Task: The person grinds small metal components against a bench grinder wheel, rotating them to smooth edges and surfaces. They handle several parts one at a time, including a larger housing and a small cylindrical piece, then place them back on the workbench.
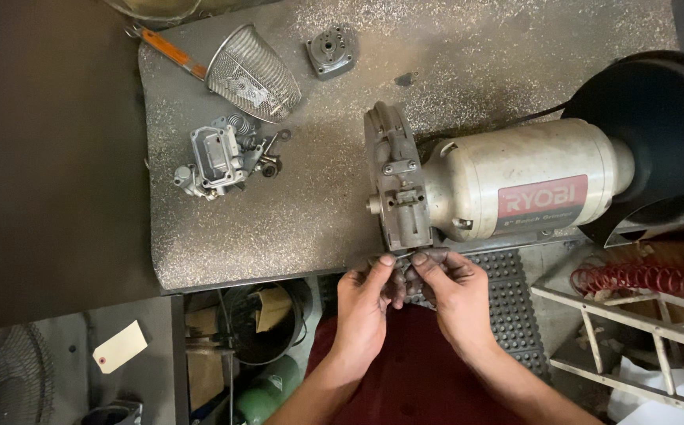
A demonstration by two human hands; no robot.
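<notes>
Hands: left hand (364,303) and right hand (451,293) meet at the near edge of the worktop (468,63), just in front of the bench grinder (507,185).
Fingers: both hands' fingers are closed, pinching together on a small dark metal part (403,260); thumbs and forefingers of the two hands touch or nearly touch around it.
Small part: held between the two hands, right below the grinder's wheel guard (395,181) and very near it; whether it touches the guard cannot be told, and its shape is mostly hidden by the fingers.
Grinder: cream-coloured motor body lying across the worktop, grey wheel guard at its left end facing the hands, a large black cover (657,110) at its right end.
Worktop: speckled grey surface, dusty.
Carburettor: grey metal carburettor body (214,161) with loose springs and small fittings beside it, well left of the hands.
Strainer: wire mesh basket (254,72) with an orange handle (167,49), tilted on its side behind the carburettor.
Cap: small grey cast cap (331,50) near the far edge of the worktop.
Below: black studded rubber mat (511,303) under the right hand, a red coiled hose (641,277) on a pale rack to the right, a paper tag (120,346) at lower left.
</notes>
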